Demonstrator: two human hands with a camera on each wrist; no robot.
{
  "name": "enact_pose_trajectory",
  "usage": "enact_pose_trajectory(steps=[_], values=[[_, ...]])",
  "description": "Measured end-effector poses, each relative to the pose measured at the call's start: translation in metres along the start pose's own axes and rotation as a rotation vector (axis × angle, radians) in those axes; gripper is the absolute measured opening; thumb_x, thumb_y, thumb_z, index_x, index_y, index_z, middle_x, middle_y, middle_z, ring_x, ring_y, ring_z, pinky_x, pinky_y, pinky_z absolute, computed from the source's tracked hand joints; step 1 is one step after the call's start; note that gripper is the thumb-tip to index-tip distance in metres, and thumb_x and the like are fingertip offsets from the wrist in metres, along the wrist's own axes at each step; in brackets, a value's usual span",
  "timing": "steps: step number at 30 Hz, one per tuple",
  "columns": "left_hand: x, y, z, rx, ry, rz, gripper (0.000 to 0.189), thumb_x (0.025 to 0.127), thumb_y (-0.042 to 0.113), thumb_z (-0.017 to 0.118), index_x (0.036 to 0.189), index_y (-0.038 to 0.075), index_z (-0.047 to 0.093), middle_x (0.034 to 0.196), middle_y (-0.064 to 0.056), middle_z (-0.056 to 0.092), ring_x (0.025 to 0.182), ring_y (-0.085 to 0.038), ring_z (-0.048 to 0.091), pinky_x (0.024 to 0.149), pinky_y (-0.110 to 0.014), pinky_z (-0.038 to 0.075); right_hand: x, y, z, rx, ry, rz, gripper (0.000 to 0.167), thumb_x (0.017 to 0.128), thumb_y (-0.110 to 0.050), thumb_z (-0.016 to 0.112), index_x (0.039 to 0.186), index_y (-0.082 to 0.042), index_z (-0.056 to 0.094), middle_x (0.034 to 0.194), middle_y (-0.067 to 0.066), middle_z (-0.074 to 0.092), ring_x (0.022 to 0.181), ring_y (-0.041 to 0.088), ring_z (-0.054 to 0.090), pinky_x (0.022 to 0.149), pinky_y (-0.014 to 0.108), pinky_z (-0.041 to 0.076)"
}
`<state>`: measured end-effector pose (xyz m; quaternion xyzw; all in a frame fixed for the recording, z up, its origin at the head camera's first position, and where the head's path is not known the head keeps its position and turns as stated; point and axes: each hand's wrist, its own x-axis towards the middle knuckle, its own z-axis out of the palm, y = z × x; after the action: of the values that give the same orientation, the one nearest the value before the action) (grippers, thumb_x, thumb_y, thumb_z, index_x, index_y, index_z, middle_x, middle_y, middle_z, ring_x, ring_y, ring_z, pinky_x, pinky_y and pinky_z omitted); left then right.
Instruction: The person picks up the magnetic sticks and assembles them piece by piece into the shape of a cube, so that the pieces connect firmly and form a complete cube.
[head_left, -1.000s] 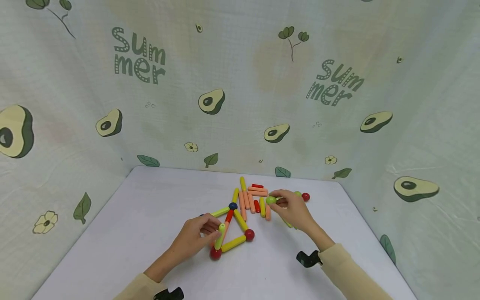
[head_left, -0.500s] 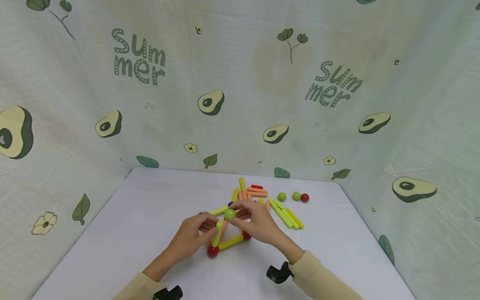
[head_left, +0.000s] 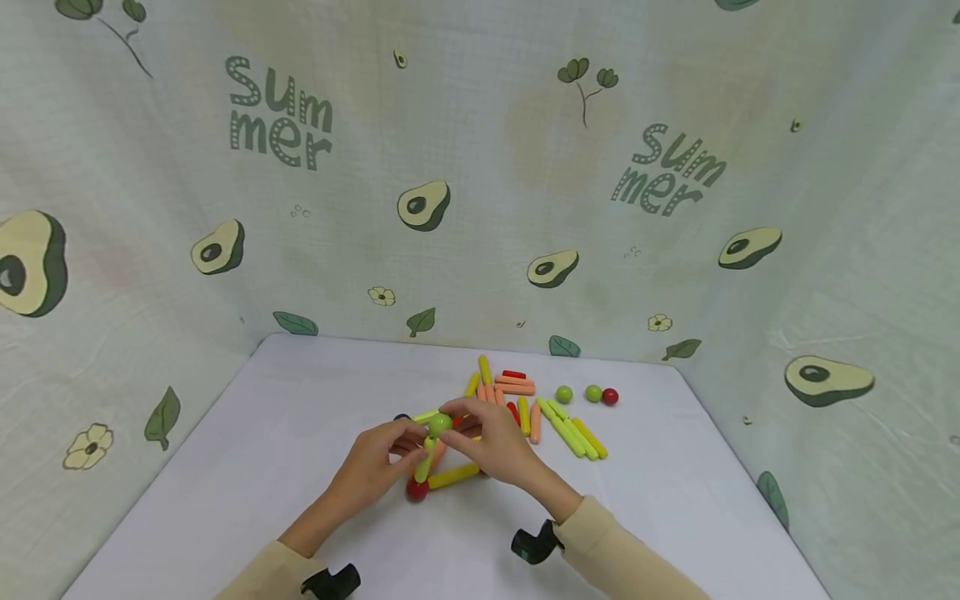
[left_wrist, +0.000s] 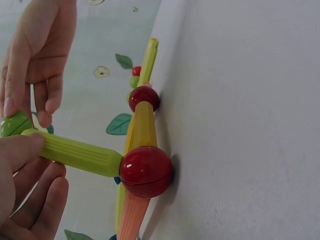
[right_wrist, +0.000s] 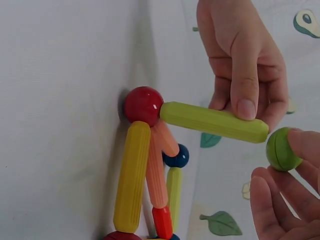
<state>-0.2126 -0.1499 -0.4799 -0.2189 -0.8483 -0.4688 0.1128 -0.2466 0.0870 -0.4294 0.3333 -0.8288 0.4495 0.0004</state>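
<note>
My left hand (head_left: 372, 467) pinches a light green rod (right_wrist: 215, 122) near its upper end. That rod stands up from a red ball (left_wrist: 146, 171) at the near corner of a frame of rods and balls. Between the thumb and fingers of my right hand (head_left: 491, 442) is a green ball (right_wrist: 283, 149), right at the top end of the rod. A yellow rod (right_wrist: 132, 177) and salmon rods (right_wrist: 156, 175) also run from the red corner ball. Part of the frame is hidden behind my hands in the head view.
Loose light green rods (head_left: 562, 429) and a yellow rod (head_left: 590, 438) lie right of the frame. Behind them are a green ball (head_left: 564, 394), another green ball (head_left: 593, 392) and a red ball (head_left: 611, 397). Salmon rods (head_left: 515, 385) lie further back. Patterned cloth (head_left: 480, 167) surrounds the white table (head_left: 300, 392).
My right hand has carried the green ball leftward from the loose pieces to the tip of the upright rod. My left hand and the near corner of the frame have shifted slightly left.
</note>
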Motion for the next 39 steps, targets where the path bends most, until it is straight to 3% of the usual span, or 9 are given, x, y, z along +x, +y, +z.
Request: enact_pose_trajectory(steps=[4, 11, 21, 26, 30, 35, 39], values=[[-0.001, -0.001, 0.004, -0.007, -0.001, -0.01, 0.025, 0.093, 0.014, 0.084, 0.114, 0.016, 0.07, 0.105, 0.008, 0.074, 0.093, -0.006, 0.071, 0.084, -0.024, 0.061, -0.004, 0.001, 0.002, 0.003, 0.001, 0.023, 0.033, 0.099, -0.024, 0.079, 0.13, -0.015, 0.072, 0.119, -0.006, 0.074, 0.097, 0.011, 0.072, 0.088, 0.028, 0.06], [-0.003, 0.0, 0.002, 0.008, 0.024, -0.065, 0.025, 0.092, 0.012, 0.084, 0.111, 0.02, 0.069, 0.103, 0.012, 0.073, 0.093, -0.005, 0.07, 0.084, -0.023, 0.06, 0.002, 0.0, 0.005, -0.005, -0.017, -0.041, 0.03, 0.099, -0.02, 0.079, 0.127, -0.014, 0.072, 0.119, -0.003, 0.075, 0.096, 0.01, 0.072, 0.087, 0.025, 0.06], [0.007, 0.008, -0.008, 0.037, 0.084, 0.003, 0.038, 0.093, 0.02, 0.085, 0.124, 0.019, 0.065, 0.115, 0.008, 0.072, 0.097, -0.005, 0.071, 0.086, -0.023, 0.06, 0.002, -0.001, 0.005, 0.002, -0.002, -0.061, 0.03, 0.098, -0.02, 0.079, 0.127, -0.014, 0.074, 0.118, -0.003, 0.076, 0.094, 0.01, 0.072, 0.084, 0.026, 0.061], [0.014, 0.013, -0.01, 0.043, 0.077, 0.024, 0.033, 0.093, 0.022, 0.085, 0.122, 0.019, 0.067, 0.113, 0.009, 0.073, 0.097, -0.005, 0.071, 0.086, -0.023, 0.06, 0.002, -0.001, 0.006, 0.007, 0.011, -0.056, 0.03, 0.098, -0.02, 0.079, 0.127, -0.014, 0.074, 0.117, -0.003, 0.076, 0.092, 0.008, 0.071, 0.084, 0.025, 0.06], [0.015, 0.015, -0.01, 0.042, 0.065, 0.018, 0.031, 0.094, 0.022, 0.084, 0.12, 0.02, 0.068, 0.113, 0.01, 0.072, 0.096, -0.004, 0.071, 0.086, -0.022, 0.06, 0.0, -0.001, 0.002, -0.003, -0.003, -0.033, 0.031, 0.098, -0.02, 0.08, 0.128, -0.014, 0.073, 0.116, -0.005, 0.075, 0.094, 0.01, 0.072, 0.087, 0.033, 0.062], [0.016, 0.018, -0.01, 0.059, 0.041, 0.036, 0.032, 0.095, 0.022, 0.082, 0.126, 0.018, 0.072, 0.116, 0.01, 0.071, 0.099, -0.004, 0.07, 0.086, -0.022, 0.059, -0.011, 0.014, -0.02, -0.116, 0.013, 0.042, 0.028, 0.099, -0.016, 0.077, 0.127, -0.014, 0.073, 0.118, 0.0, 0.076, 0.096, 0.013, 0.07, 0.087, 0.033, 0.062], [0.017, 0.02, -0.013, 0.092, 0.017, 0.051, 0.032, 0.096, 0.022, 0.081, 0.127, 0.019, 0.074, 0.115, 0.011, 0.07, 0.1, -0.003, 0.07, 0.086, -0.02, 0.059, -0.024, 0.043, -0.047, -0.281, 0.111, 0.149, 0.025, 0.096, -0.01, 0.079, 0.121, -0.012, 0.076, 0.114, 0.004, 0.076, 0.089, 0.012, 0.067, 0.08, 0.026, 0.06]])
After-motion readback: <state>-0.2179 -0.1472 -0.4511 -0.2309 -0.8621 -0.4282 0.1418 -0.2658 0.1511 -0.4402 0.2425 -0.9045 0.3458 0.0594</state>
